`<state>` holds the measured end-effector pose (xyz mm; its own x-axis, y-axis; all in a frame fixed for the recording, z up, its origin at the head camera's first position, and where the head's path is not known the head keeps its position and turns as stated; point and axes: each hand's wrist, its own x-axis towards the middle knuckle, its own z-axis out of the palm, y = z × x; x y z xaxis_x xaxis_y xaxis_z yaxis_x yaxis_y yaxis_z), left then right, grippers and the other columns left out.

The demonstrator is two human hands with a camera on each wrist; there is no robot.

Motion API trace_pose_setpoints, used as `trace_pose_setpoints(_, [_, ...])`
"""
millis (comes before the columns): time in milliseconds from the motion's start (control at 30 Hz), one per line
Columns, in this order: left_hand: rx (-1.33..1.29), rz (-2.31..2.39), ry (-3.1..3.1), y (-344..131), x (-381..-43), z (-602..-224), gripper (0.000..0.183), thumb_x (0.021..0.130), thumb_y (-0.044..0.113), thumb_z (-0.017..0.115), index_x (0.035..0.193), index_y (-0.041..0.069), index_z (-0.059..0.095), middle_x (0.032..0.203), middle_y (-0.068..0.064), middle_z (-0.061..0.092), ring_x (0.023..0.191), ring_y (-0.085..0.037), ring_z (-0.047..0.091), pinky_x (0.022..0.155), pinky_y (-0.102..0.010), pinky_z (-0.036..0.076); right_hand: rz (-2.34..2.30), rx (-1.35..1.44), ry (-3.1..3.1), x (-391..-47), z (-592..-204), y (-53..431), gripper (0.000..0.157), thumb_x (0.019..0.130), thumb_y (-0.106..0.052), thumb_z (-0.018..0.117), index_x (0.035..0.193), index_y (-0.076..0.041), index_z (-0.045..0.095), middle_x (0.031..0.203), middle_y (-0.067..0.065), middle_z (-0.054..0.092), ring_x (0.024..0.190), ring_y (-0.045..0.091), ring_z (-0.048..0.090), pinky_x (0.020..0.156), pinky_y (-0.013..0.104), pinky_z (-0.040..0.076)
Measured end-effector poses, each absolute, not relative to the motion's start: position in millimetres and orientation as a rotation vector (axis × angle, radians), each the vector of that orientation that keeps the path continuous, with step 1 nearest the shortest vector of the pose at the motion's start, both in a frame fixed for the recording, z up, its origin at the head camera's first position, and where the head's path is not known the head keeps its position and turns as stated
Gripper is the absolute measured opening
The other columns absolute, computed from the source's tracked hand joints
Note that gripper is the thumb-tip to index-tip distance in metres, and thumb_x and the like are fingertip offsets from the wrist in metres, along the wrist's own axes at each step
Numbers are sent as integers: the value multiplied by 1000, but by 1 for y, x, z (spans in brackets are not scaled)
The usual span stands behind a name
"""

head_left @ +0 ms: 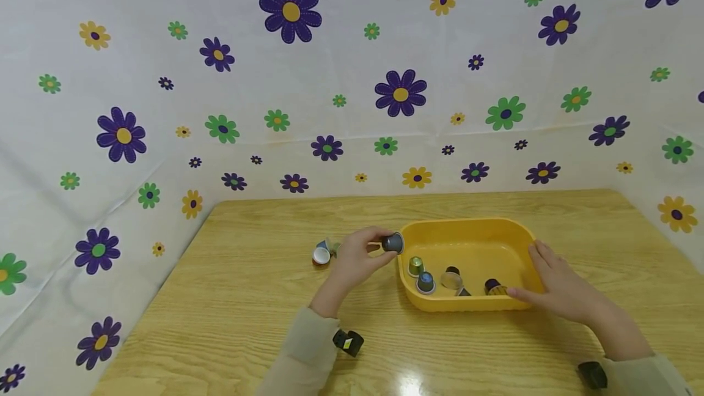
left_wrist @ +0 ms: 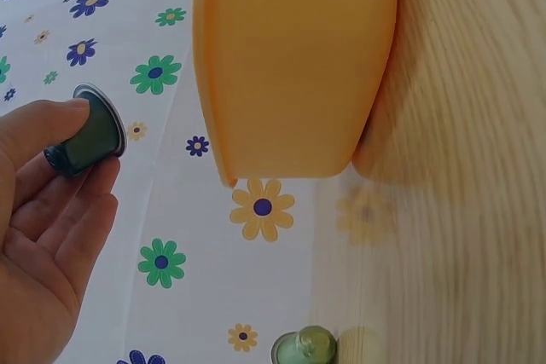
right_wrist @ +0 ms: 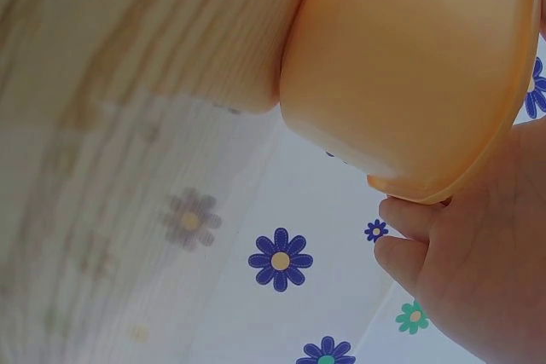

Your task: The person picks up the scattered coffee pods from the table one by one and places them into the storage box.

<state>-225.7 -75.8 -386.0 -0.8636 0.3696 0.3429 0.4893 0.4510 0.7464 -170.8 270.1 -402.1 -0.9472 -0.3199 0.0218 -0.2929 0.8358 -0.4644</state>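
Note:
My left hand point(head_left: 354, 261) pinches a dark coffee capsule point(head_left: 393, 242) between thumb and fingers, right at the left rim of a yellow plastic tub point(head_left: 467, 305). In the left wrist view the capsule point(left_wrist: 95, 135) looks dark green-grey, its silver rim facing the tub. My right hand point(head_left: 566, 286) holds the tub's right front corner, thumb at the front rim and fingers over the right side. Inside the tub lie several capsules, among them a green one point(head_left: 415, 266), a blue one point(head_left: 426, 282) and a black-and-gold one point(head_left: 495, 287) beside the right thumb.
On the table point(head_left: 220, 298), left of the tub, a few capsules sit close together, one with a white lid point(head_left: 321, 255). A green capsule point(left_wrist: 305, 346) shows there in the left wrist view. A flower-patterned sheet point(head_left: 341, 66) hangs behind the table and along its sides.

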Motion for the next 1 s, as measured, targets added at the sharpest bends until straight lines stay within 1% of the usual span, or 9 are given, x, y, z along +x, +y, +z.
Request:
trace_pose_setpoints(133, [-785,-1397,-2558,-71,-227,-387,30,78,9,68,107,3,61,104,-9,60,91,-17,57,79,-24,47,-736,-492,2962,-172,-402,270,96,80,-47,59,131,19,12,137,37,5,123,50,7,98,60,7])
trace_pose_setpoints(233, [-814,-1443,-2544,-67,-228,-386,30,78,7,67,107,2,60,104,-11,59,92,-19,57,80,-28,47,-734,-486,2960,-172,-402,269,96,80,-47,59,132,19,12,137,36,5,124,50,7,98,60,8])
trace_pose_setpoints(533, [-858,-1518,-2500,-56,-231,-389,28,78,6,67,104,2,60,103,-10,59,92,-20,57,80,-31,48,-729,-482,2964,-173,-401,270,96,80,-46,59,131,19,12,136,37,5,123,50,8,98,60,8])
trace_pose_setpoints(767, [-866,-1607,-2463,-46,-233,-390,28,76,3,68,103,0,60,102,-12,60,92,-22,58,80,-38,48,-735,-473,2962,-173,-402,270,96,79,-46,60,132,19,12,137,37,5,123,50,7,97,60,8])
trace_pose_setpoints(900, [-854,-1625,-2477,-41,-231,-388,28,76,0,67,103,-1,60,102,-13,60,91,-22,58,81,-37,47,-731,-470,2961,-173,-402,270,96,79,-46,60,132,19,12,137,36,5,124,50,7,97,60,9])
trace_pose_setpoints(1000, [-864,-1632,-2476,-37,-224,-379,28,76,-3,65,104,-4,59,103,-16,59,92,-25,58,81,-35,47,-728,-471,2961,-172,-401,270,96,79,-46,59,132,19,12,137,36,5,124,50,8,97,60,9])
